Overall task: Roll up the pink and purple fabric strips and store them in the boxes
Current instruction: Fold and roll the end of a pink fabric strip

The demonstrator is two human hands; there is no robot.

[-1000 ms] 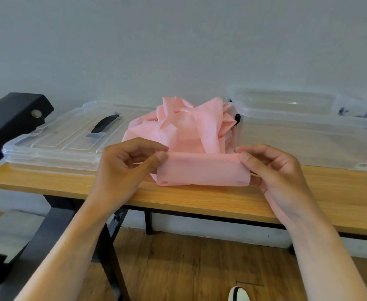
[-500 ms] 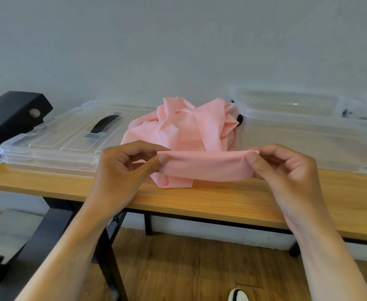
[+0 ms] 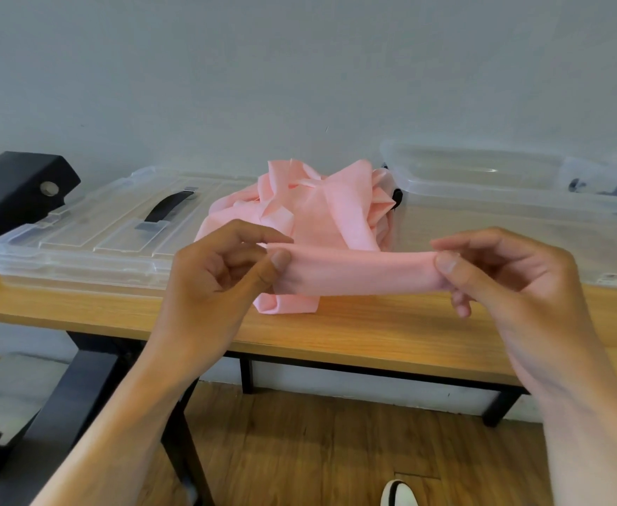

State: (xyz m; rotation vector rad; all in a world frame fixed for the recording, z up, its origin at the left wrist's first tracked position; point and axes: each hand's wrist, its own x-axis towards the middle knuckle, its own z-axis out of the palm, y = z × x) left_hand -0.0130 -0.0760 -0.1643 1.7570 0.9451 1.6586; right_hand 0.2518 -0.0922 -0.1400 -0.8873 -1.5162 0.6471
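Observation:
A pink fabric strip [image 3: 358, 273] is stretched level between my two hands just above the wooden table [image 3: 372, 334]. My left hand [image 3: 219, 279] pinches its left end between thumb and fingers. My right hand [image 3: 500, 275] pinches the right end the same way. The rest of the pink fabric lies in a crumpled heap [image 3: 321, 210] on the table behind the hands. An open clear plastic box [image 3: 482, 184] stands at the back right. No purple fabric is in view.
A clear box lid with a black handle [image 3: 91, 231] lies flat at the table's left. A black metal frame part [image 3: 11, 191] juts in from the far left. Below are the table's black legs, a wood floor and a shoe tip [image 3: 396, 493].
Both hands have lifted the strip's end off the table and drawn it narrower and tauter. The right hand moved outward to the right.

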